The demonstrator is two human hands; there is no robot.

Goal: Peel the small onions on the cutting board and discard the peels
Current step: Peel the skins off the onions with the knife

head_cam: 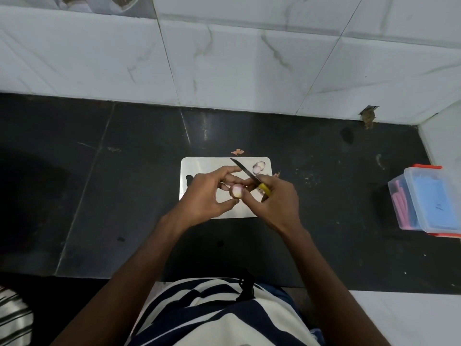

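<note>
Over the cutting board (pixel 199 166), my left hand (pixel 207 196) pinches the onion (pixel 236 191); my right hand (pixel 274 203) grips the knife (pixel 245 172) and thumbs the peel. I judge a slip could nick fingers.

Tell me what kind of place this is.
Probably a home kitchen counter: a dark stone worktop against a white marble-look tiled wall, with a cutting board on it where the left hand holds a small onion and the right hand a knife.
</note>
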